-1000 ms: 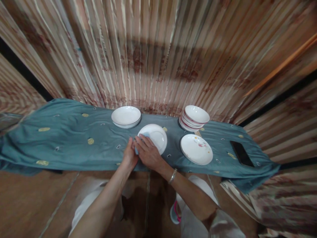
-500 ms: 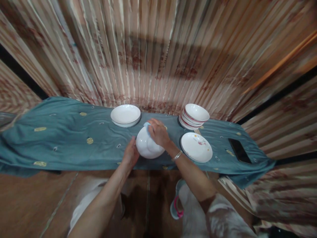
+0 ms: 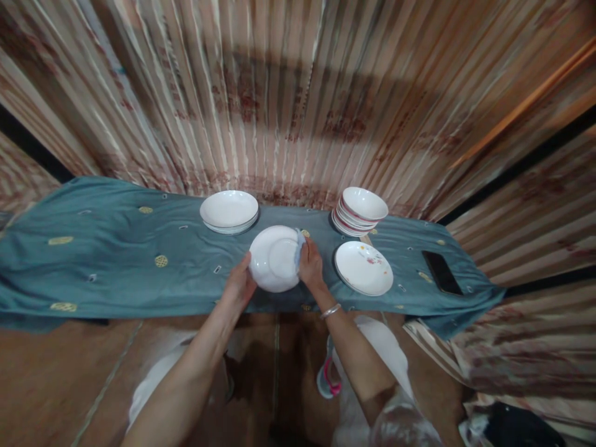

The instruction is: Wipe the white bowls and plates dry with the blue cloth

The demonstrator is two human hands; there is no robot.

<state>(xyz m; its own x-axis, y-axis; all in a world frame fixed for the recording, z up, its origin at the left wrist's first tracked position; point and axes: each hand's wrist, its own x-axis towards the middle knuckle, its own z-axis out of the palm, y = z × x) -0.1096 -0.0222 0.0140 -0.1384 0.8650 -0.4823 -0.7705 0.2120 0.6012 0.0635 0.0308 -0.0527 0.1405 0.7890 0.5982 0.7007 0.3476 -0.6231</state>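
A white plate [image 3: 272, 257] is held up over the front middle of the table, its underside with the round foot ring facing me. My left hand [image 3: 240, 279] grips its left edge, fingers partly hidden behind it. At the right edge, my right hand [image 3: 311, 263] is closed on a light blue cloth [image 3: 298, 249], which is pressed against the rim. To the left behind the plate is a stack of white plates [image 3: 229, 210]. Nearest my right hand lies a white plate with a flower print [image 3: 363, 270].
A stack of white bowls with red bands [image 3: 362, 205] stands at the back right. A black phone [image 3: 441, 272] lies near the right end. The table has a green patterned cloth [image 3: 121, 261], and a striped curtain [image 3: 279, 112] hangs behind it.
My right hand has moved from the top of the plate's underside to its right edge, taking the cloth with it. The plate has tilted, so its foot ring shows more fully.
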